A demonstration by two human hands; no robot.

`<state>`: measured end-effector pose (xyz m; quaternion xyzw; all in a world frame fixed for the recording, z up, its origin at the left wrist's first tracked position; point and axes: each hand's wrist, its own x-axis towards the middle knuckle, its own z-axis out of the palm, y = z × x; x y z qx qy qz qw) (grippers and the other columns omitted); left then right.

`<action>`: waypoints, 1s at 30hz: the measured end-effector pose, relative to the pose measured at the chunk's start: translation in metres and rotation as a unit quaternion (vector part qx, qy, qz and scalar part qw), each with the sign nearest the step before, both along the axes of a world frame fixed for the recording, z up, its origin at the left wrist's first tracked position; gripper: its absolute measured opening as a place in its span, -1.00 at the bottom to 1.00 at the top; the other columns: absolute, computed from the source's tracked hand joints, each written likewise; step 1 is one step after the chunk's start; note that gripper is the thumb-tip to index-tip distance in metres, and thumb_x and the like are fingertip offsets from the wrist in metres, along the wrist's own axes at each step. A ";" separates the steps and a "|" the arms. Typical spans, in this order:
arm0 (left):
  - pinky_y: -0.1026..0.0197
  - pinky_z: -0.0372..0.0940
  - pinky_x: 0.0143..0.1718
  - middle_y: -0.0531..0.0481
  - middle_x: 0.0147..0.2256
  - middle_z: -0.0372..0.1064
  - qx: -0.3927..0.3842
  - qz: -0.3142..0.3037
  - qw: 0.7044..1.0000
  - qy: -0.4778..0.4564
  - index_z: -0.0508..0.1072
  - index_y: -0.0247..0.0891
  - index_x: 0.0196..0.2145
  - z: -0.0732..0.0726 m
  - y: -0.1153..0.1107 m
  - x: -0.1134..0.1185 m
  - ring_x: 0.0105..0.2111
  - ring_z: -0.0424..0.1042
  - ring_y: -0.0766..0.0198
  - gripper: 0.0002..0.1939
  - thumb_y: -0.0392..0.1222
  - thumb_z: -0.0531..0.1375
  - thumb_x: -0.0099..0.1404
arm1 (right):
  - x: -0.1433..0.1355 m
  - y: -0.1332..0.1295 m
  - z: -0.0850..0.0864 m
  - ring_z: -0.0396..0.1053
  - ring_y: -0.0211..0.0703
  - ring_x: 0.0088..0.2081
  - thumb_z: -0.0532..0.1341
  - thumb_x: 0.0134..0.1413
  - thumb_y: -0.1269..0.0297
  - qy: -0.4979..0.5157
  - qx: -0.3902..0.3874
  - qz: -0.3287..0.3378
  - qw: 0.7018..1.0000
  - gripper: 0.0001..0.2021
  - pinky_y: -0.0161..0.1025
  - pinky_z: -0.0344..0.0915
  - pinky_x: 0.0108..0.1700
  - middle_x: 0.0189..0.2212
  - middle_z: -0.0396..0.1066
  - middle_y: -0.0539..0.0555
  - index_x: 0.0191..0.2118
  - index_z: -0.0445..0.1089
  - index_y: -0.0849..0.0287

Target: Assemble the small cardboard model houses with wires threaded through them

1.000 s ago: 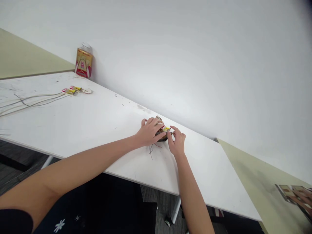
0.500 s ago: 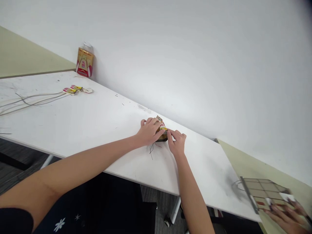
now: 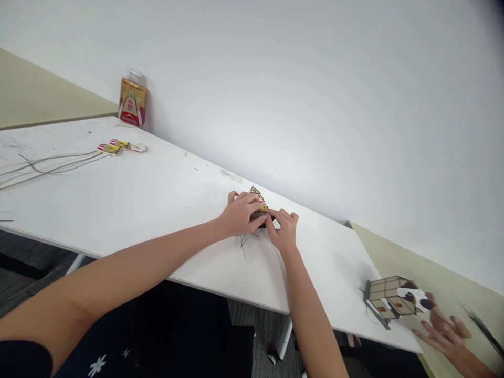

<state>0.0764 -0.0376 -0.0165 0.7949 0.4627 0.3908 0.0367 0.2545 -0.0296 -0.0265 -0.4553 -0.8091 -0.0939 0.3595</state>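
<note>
Seen on worktop (image 3: 157,184): model (image 3: 256,192), partly under left hand (image 3: 238,214), gripped between thumb and fingers. Touched at right side by right hand (image 3: 286,231), with thumb and forefinger nearly together; cannot tell whether clamped on anything. Noted at far-left corner: gold-and-red container (image 3: 133,102); cannot make out contents.

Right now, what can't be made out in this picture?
All in the head view:
Much of the small model: hidden by the left hand.
What exactly the right hand touches: too small, partly covered by both hands.
Left ends of the long cords: cut off by the left edge.
Fine print on the red-and-gold package: too small.
Whether a co-worker's hand touches the house-shaped model: blurred.
</note>
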 end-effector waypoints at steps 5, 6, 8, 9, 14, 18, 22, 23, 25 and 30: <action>-0.09 -0.03 -0.06 -0.04 -0.08 0.39 0.006 0.001 1.000 0.003 0.46 -0.17 -0.36 0.002 0.000 -0.001 -0.09 0.32 0.07 -0.74 0.02 0.09 0.26 | -0.001 -0.001 0.000 0.33 -0.28 -0.42 0.09 0.19 0.23 0.014 -0.008 -0.006 1.000 -0.79 -0.18 -0.06 -0.19 -0.43 0.46 -0.01 -0.19 0.45 0.14; -0.09 -0.02 -0.06 -0.04 -0.07 0.39 0.004 -0.002 1.000 0.006 0.46 -0.17 -0.36 0.003 0.000 -0.001 -0.07 0.32 0.06 -0.75 0.02 0.10 0.25 | -0.001 -0.001 0.000 0.33 -0.28 -0.41 0.08 0.20 0.23 0.011 -0.013 -0.009 1.000 -0.78 -0.18 -0.07 -0.19 -0.43 0.45 -0.02 -0.20 0.45 0.12; -0.10 -0.01 -0.05 -0.04 -0.07 0.40 -0.008 -0.011 1.000 0.011 0.46 -0.17 -0.38 0.005 0.002 -0.002 -0.05 0.31 0.03 -0.75 0.02 0.10 0.24 | -0.001 -0.001 0.001 0.31 -0.28 -0.41 0.07 0.21 0.22 0.006 -0.022 -0.014 1.000 -0.78 -0.18 -0.08 -0.19 -0.44 0.43 -0.02 -0.23 0.47 0.10; -0.11 -0.01 -0.04 -0.04 -0.09 0.41 -0.018 -0.015 1.000 0.014 0.46 -0.17 -0.39 0.006 0.003 -0.003 -0.05 0.31 0.03 -0.74 0.04 0.11 0.24 | -0.001 -0.001 0.001 0.30 -0.28 -0.41 0.07 0.22 0.22 0.006 -0.027 -0.016 0.999 -0.77 -0.18 -0.08 -0.19 -0.45 0.42 -0.03 -0.24 0.47 0.10; -0.18 -0.05 0.02 -0.04 -0.25 0.41 -0.056 -0.042 0.996 0.050 0.43 -0.19 -0.41 0.011 0.005 -0.006 -0.13 0.35 0.04 -0.69 0.11 0.11 0.23 | -0.001 -0.001 0.001 0.27 -0.26 -0.37 0.08 0.23 0.22 0.013 -0.033 -0.033 0.999 -0.76 -0.17 -0.08 -0.18 -0.44 0.35 -0.02 -0.22 0.49 0.08; -0.26 -0.14 0.07 -0.05 -0.23 0.39 -0.041 -0.050 0.994 0.083 0.44 -0.15 -0.28 0.013 0.003 -0.006 -0.12 0.35 0.02 -0.73 0.08 0.13 0.22 | -0.001 0.001 0.001 0.25 -0.25 -0.34 0.08 0.22 0.23 0.018 -0.035 -0.042 0.998 -0.77 -0.16 -0.07 -0.17 -0.42 0.27 -0.02 -0.24 0.50 0.06; -0.26 -0.15 0.10 -0.05 -0.14 0.40 -0.069 -0.058 0.994 0.065 0.43 -0.11 -0.20 0.012 0.002 -0.009 -0.06 0.34 0.01 -0.73 0.06 0.11 0.25 | 0.000 0.002 0.001 0.23 -0.24 -0.33 0.08 0.22 0.20 0.021 -0.047 -0.043 0.998 -0.76 -0.16 -0.07 -0.17 -0.38 0.25 -0.01 -0.26 0.51 0.05; -0.24 -0.14 0.11 -0.04 -0.09 0.40 -0.078 -0.057 0.994 0.050 0.41 -0.08 -0.14 0.012 0.002 -0.011 -0.02 0.33 0.01 -0.71 0.07 0.10 0.26 | 0.000 0.003 0.001 0.23 -0.25 -0.33 0.08 0.22 0.20 0.023 -0.047 -0.039 0.998 -0.76 -0.17 -0.07 -0.17 -0.38 0.25 -0.01 -0.25 0.51 0.05; -0.21 -0.11 0.12 -0.04 0.03 0.34 -0.090 -0.056 0.994 0.016 0.33 -0.03 0.01 0.011 0.004 -0.015 0.06 0.27 -0.01 -0.60 0.12 0.10 0.26 | 0.002 0.003 0.000 0.24 -0.25 -0.33 0.08 0.22 0.19 0.028 -0.039 -0.030 0.998 -0.76 -0.18 -0.07 -0.18 -0.38 0.26 -0.01 -0.18 0.49 0.03; -0.22 -0.07 0.15 -0.26 0.27 0.01 -0.156 -0.036 0.986 -0.049 -0.08 -0.08 0.30 0.008 0.020 -0.028 0.23 0.05 -0.17 0.02 0.34 0.23 0.02 | 0.005 0.003 -0.001 0.29 -0.23 -0.30 0.13 0.19 0.10 0.068 -0.035 -0.070 0.995 -0.70 -0.19 -0.07 -0.15 -0.32 0.38 0.02 -0.03 0.40 0.07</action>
